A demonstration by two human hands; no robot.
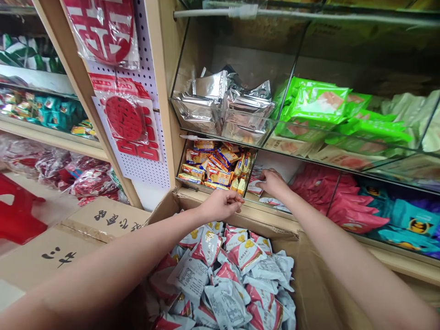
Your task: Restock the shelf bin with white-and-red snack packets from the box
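Observation:
A cardboard box (299,266) below me is full of red-and-white snack packets (228,302), some with their printed grey-white backs up. Over its far edge hovers my left hand (222,205), fingers curled together; whatever they may hold is hidden. My right hand (273,182) reaches into a low shelf compartment (275,160), its fingers closed at a red-and-white snack packet (255,187). A few similar packets lie on that compartment's floor. Just left of it, another compartment holds small orange-and-yellow wrapped snacks (218,169).
Clear dividers and front panels (240,135) edge the shelves. Silver packets (220,103) and green packets (319,105) fill the upper row; pink packets (347,201) and teal packets (409,220) sit lower right. A closed carton (82,233) stands at left, near red hanging decorations (125,117).

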